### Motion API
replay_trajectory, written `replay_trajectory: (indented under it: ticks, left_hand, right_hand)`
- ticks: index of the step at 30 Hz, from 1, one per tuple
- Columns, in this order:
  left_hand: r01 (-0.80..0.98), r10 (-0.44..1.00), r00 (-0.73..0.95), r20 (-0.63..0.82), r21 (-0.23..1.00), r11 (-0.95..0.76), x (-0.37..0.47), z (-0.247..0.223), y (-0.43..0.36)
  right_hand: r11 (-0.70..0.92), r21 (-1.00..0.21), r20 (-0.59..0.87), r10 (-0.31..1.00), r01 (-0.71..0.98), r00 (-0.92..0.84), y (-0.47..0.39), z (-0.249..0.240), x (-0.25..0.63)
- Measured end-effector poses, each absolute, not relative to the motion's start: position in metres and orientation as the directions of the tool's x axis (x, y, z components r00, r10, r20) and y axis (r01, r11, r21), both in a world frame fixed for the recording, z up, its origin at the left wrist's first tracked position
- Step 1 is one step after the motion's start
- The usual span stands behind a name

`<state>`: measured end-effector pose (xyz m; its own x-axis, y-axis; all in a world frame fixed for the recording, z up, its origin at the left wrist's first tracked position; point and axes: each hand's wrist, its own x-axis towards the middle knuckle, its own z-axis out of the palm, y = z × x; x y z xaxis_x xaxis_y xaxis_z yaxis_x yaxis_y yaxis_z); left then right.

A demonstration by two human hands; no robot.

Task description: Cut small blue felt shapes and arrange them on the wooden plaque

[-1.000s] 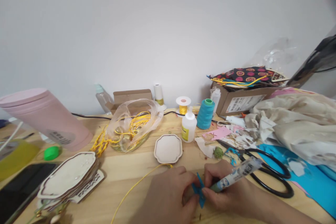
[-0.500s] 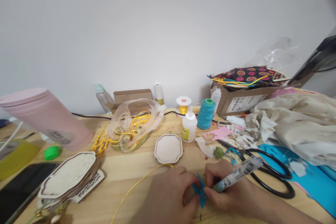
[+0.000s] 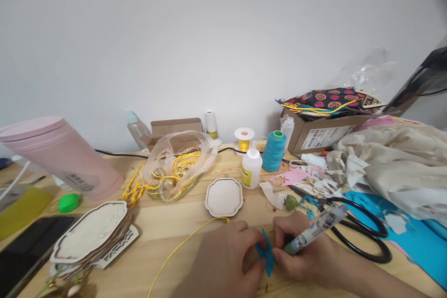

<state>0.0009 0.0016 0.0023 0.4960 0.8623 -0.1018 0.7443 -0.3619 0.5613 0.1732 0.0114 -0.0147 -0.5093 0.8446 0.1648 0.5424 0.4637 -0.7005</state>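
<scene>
Between thumb and fingers, my left hand (image 3: 226,258) grips a small cut piece of blue fabric (image 3: 267,256) just above the table. My right hand (image 3: 303,251) is closed around a pen (image 3: 319,230) with a pale printed barrel, its upper end tilted up to the right. The pen's tip is hidden behind my right fingers, which meet the edge of the blue piece. A yellow cord (image 3: 174,253) runs from beside my left hand toward the front edge. Beyond my hands lies a pale scalloped plaque (image 3: 224,197).
Black-handled scissors (image 3: 366,233) lie right of my hand, over blue fabric (image 3: 419,247). A glue bottle (image 3: 252,167) and a blue thread cone (image 3: 274,151) stand behind. Leftward are a plastic bag (image 3: 178,167) of cord, stacked plaques (image 3: 91,233), a phone (image 3: 31,251) and a pink tumbler (image 3: 66,153).
The pen has tilted slightly, its upper end shifting a little left. Both hands keep almost the same place, still holding the blue piece and the pen.
</scene>
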Motion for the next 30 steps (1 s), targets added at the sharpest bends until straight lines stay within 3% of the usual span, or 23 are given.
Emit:
replay_trajectory:
  ticks: [22,30]
  left_hand:
    - [0.747,0.851,0.512,-0.112,0.548,-0.377,-0.0015,0.0021,0.0007]
    - [0.742,0.851,0.515,-0.107,0.553,-0.38,-0.0009,0.0024,0.001]
  right_hand:
    - [0.45,-0.734,0.127,0.827,0.509,-0.548,0.0086,-0.0155,0.1758]
    - [0.481,-0.682,0.138,0.824,0.55,-0.55,0.0079,-0.0156,0.1751]
